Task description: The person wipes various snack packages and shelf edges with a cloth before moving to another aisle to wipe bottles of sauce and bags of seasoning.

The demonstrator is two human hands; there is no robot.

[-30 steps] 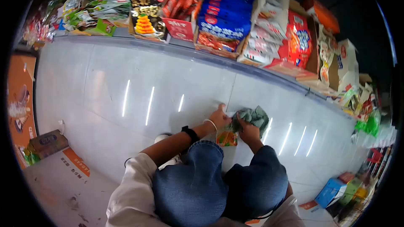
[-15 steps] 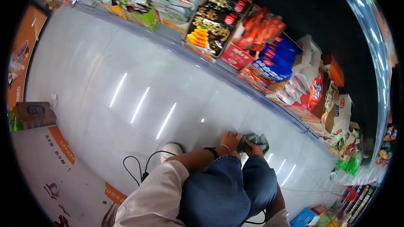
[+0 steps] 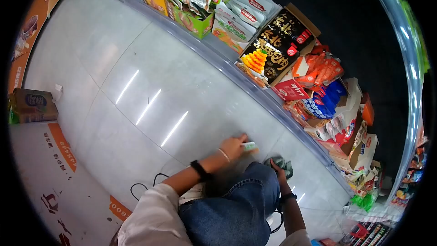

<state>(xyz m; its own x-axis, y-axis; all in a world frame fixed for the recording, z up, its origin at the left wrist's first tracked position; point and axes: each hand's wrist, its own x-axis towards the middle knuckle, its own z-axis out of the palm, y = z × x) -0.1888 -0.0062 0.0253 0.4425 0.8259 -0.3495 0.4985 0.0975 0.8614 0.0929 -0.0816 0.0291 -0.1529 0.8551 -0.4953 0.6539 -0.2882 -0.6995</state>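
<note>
My knee (image 3: 258,176) is bent up. My left arm (image 3: 184,181) reaches past it, with my left hand (image 3: 232,147) ahead and to its left, fingers curled. My right hand (image 3: 279,171) is just right of it, gripping too.

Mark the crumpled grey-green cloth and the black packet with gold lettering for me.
Crumpled grey-green cloth (image 3: 287,168): head view, on its exposed folds.
Black packet with gold lettering (image 3: 277,45): head view, middle of its printed front.
</note>
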